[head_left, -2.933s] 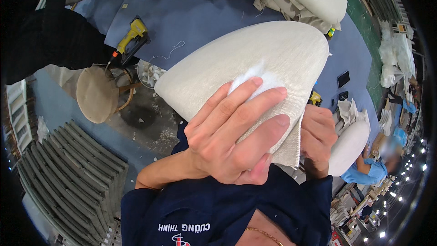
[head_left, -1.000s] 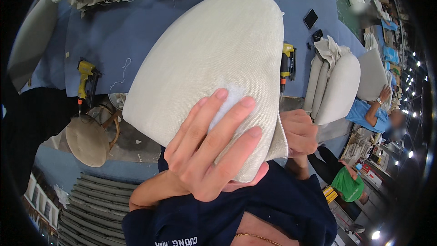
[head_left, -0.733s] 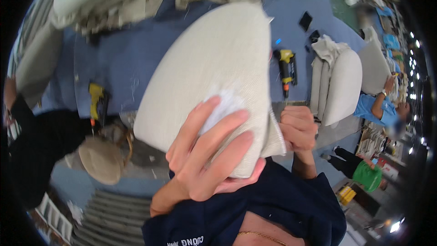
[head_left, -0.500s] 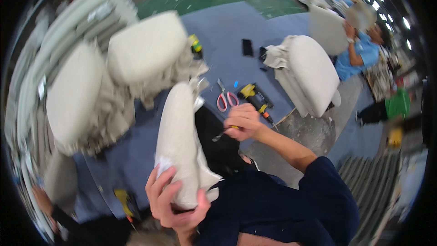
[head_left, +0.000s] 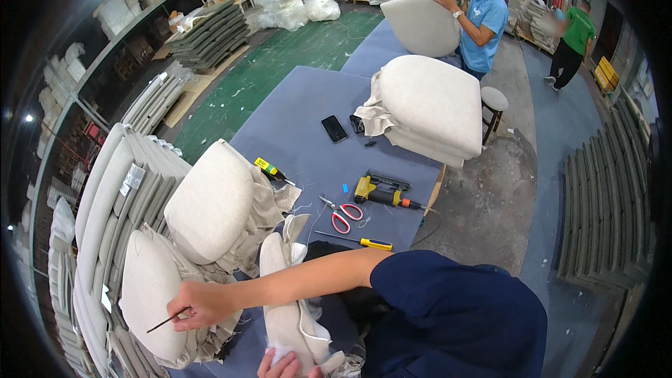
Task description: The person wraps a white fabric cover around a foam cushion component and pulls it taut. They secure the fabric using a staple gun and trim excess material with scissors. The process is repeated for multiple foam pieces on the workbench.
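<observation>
My right hand (head_left: 199, 305) reaches across to the left, its fingers closed on a thin dark stick (head_left: 168, 320) whose exact kind I cannot make out. It is over the face of a cream fabric-covered seat pad (head_left: 150, 290). At the lower edge my left hand (head_left: 278, 365) grips the end of another cream seat pad (head_left: 290, 325), which stands on edge against me; part of this hand is cut off. My right forearm hides the middle of that pad. A yellow-handled screwdriver (head_left: 376, 244) lies on the blue-grey table (head_left: 301, 108), near red-handled scissors (head_left: 341, 218).
A yellow and black staple gun (head_left: 378, 191) with a hose lies on the table. Beyond are a phone (head_left: 334, 129), a yellow-green tool (head_left: 269, 168) and stacked pads (head_left: 430, 101). More pads (head_left: 210, 203) stand at left. A co-worker in light blue (head_left: 483, 21) holds a pad farther off.
My right hand has swung left, from beside the held pad to over the left pad. It held a yellow-handled tool before and has a dark stick now. The view has tilted up.
</observation>
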A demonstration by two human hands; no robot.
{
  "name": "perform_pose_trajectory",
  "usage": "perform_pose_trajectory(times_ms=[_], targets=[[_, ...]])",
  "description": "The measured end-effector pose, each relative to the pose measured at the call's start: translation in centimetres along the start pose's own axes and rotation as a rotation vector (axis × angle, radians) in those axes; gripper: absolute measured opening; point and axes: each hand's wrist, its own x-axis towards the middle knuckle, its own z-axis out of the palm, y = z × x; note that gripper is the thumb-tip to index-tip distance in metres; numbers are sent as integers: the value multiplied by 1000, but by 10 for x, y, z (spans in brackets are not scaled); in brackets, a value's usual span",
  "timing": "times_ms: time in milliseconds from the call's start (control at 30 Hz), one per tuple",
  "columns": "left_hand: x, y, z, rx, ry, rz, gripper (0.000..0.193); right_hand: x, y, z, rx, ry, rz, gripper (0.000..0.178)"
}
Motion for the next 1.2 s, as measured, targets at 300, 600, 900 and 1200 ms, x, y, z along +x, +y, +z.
perform_pose_trajectory(times_ms=[300,600,900,1200], targets=[[43,-83,-43,139,688,-538,31,47,55,58,561,-104,96,31],[-40,-232,-128,38,763,-717,39,71,87,95,149,-604,49,54],[-50,-245,-113,46,577,-657,54,79,139,148,40,-483,63,53],[-70,-217,-117,-553,817,-759,54,70,120,137,212,-690,93,49]])
